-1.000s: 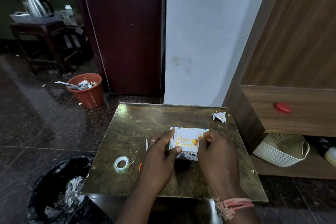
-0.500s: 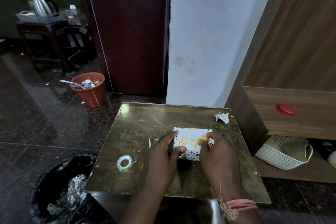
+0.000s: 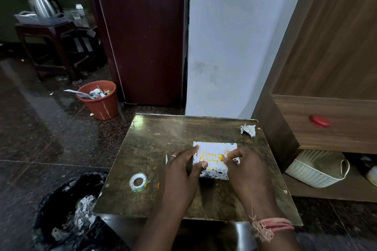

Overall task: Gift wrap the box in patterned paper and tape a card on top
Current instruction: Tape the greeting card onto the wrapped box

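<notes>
A small box wrapped in white patterned paper (image 3: 214, 173) sits in the middle of the dark table (image 3: 163, 144). On its top lies a white "Happy Birthday" card (image 3: 212, 152) with a gold balloon. My left hand (image 3: 181, 171) holds the box's left side, thumb on the card's near edge and index finger at its far left corner. My right hand (image 3: 247, 166) is at the card's right edge, thumb and fingertips pinched together there; whether a piece of tape is between them cannot be seen. A roll of clear tape (image 3: 138, 182) lies left of my left hand.
A crumpled scrap of patterned paper (image 3: 248, 129) lies at the table's far right corner. A black bin bag (image 3: 67, 206) stands at the near left, an orange bucket (image 3: 99, 100) of scraps beyond. A wooden cabinet with a white basket (image 3: 318, 169) stands right.
Both hands stay on the box and card. My right fingertips have shifted slightly along the card's right edge. The view has drifted a little.
</notes>
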A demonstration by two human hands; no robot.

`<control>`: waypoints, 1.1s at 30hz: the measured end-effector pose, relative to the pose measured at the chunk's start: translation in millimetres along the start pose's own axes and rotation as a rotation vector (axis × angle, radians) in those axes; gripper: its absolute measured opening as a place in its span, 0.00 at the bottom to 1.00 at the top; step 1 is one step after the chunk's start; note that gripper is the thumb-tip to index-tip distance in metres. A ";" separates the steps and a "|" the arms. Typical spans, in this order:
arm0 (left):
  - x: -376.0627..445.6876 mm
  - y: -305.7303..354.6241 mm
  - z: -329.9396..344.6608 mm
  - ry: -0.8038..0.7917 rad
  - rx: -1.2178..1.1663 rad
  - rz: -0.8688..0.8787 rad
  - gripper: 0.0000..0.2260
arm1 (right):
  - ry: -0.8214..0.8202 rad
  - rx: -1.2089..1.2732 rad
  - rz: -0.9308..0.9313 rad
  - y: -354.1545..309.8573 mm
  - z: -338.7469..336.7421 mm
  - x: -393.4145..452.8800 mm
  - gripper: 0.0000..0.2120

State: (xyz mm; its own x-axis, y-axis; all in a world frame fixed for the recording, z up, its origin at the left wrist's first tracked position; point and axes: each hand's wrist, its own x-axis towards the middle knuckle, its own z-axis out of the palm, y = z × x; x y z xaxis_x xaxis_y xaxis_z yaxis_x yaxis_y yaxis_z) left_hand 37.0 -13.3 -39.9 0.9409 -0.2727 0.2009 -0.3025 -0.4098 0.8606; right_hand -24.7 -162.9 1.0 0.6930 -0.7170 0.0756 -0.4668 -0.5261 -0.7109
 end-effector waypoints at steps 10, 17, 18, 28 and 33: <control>-0.7 1.0 -5.6 -0.018 0.001 0.000 0.20 | -0.018 0.062 0.075 1.2 -1.6 3.0 0.15; 0.6 -1.5 -12.2 -0.022 0.061 -0.010 0.21 | -0.029 -0.029 0.026 -4.4 -0.2 0.7 0.14; 0.2 -1.3 -12.3 -0.024 0.063 -0.015 0.21 | -0.031 -0.034 0.021 -4.2 -0.7 0.9 0.15; -2.4 3.4 -11.0 -0.007 0.059 -0.043 0.21 | -0.009 -0.072 -0.010 -7.3 0.4 -1.4 0.14; -4.6 9.1 -11.4 0.012 0.060 -0.048 0.21 | -0.002 -0.159 -0.057 -9.1 -1.3 -2.7 0.14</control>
State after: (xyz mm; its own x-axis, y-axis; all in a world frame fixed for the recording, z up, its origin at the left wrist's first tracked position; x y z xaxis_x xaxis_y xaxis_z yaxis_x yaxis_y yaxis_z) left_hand 31.7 -5.9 -27.6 0.9562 -0.2415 0.1657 -0.2652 -0.4737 0.8398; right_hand -23.0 -156.8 8.2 0.7221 -0.6828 0.1112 -0.5076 -0.6322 -0.5854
